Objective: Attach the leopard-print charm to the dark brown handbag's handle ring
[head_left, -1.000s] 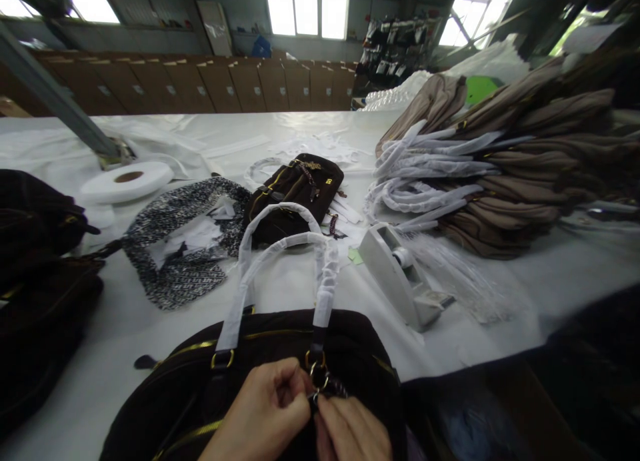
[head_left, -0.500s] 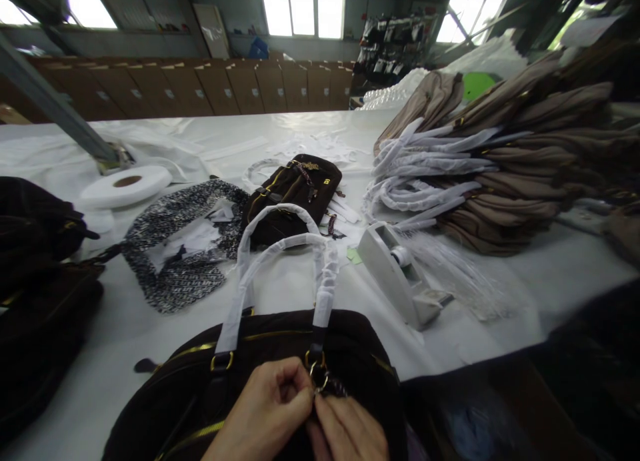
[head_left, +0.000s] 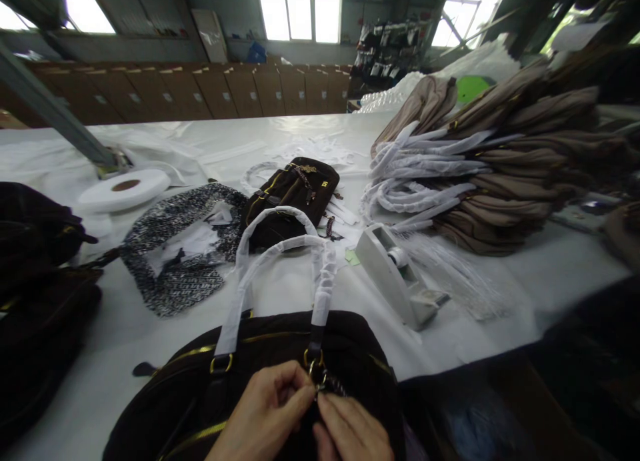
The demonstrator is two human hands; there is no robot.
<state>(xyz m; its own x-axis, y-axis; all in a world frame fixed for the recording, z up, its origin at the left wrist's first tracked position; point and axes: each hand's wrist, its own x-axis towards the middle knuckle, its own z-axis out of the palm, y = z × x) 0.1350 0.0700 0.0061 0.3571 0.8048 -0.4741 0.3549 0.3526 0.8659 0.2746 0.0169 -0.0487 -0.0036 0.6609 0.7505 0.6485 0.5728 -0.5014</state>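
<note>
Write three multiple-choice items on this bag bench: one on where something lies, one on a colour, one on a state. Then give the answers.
1. Where is the tape dispenser relative to the dark bag being worked on?
A. Beyond it to the right, on the white table
B. Inside the bag
C. On the stack of tan bags

2. What colour is the wrapping on the handles of the near bag?
A. Green
B. White
C. Red

3. What are the two hands doing?
A. Resting flat on the table
B. Lifting the roll of white tape
C. Pinching at the gold ring at a handle base

Answers: 1 A, the dispenser stands on the cloth right of the handles. 2 B, both loops are sheathed in white. 3 C, the left hand and right hand meet fingertip to fingertip at the ring.
</note>
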